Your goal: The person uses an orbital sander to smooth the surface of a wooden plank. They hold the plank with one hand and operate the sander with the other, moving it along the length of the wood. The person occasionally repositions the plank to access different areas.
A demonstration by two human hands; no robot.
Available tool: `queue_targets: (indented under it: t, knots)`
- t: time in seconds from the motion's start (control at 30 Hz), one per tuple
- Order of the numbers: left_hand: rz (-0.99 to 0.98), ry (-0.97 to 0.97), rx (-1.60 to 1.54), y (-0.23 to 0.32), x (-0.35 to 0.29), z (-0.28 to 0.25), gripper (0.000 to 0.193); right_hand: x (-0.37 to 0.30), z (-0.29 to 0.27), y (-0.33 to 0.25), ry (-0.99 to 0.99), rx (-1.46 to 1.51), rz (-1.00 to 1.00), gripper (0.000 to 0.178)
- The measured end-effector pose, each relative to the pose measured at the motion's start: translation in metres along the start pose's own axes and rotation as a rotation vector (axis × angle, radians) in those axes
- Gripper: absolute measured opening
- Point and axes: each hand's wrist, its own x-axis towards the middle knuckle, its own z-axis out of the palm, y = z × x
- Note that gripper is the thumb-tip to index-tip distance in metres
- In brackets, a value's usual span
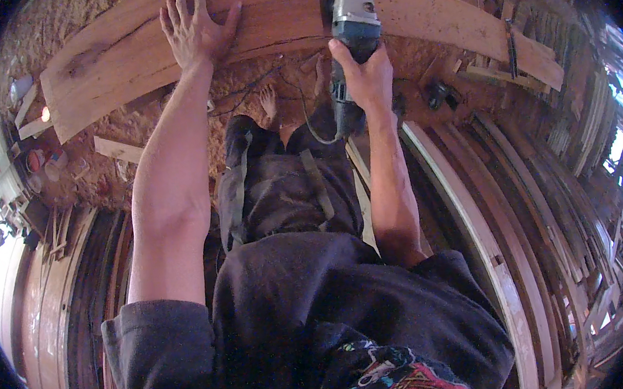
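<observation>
A wide wooden plank (266, 13) runs across the far side, with a dark crack through its left part. My left hand (197, 30) lies on it with the fingers spread, holding nothing. My right hand (368, 75) is wrapped round the body of an angle grinder (358, 31), which is blue with a silver head. The grinder's head rests over the plank's surface, and its disc is mostly hidden beneath. A dark power cord (317, 136) trails from the tool's rear end toward my legs.
Long boards (468, 210) are stacked on the right, and more boards (71, 289) lie on the left. My bare foot (268, 100) is on the sawdust-covered ground. A dark tool-like object (442, 95) sits right of the grinder, and a dark clamp-like bar (511, 47) crosses the plank's right part.
</observation>
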Motion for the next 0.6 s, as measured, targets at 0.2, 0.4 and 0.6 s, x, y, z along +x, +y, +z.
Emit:
queue_targets:
  t: [0.2, 0.4, 0.6]
  knots:
    - [0.008, 0.013, -0.010, -0.005, 0.000, 0.006, 0.091, -0.003, -0.007, 0.005, -0.048, -0.023, 0.080, 0.076]
    - [0.009, 0.022, -0.003, -0.007, 0.000, 0.006, 0.090, -0.015, -0.006, 0.006, -0.062, -0.030, 0.047, 0.078]
    - [0.022, 0.047, 0.002, -0.015, 0.002, 0.011, 0.089, -0.019, -0.001, 0.007, -0.043, -0.015, 0.038, 0.074]
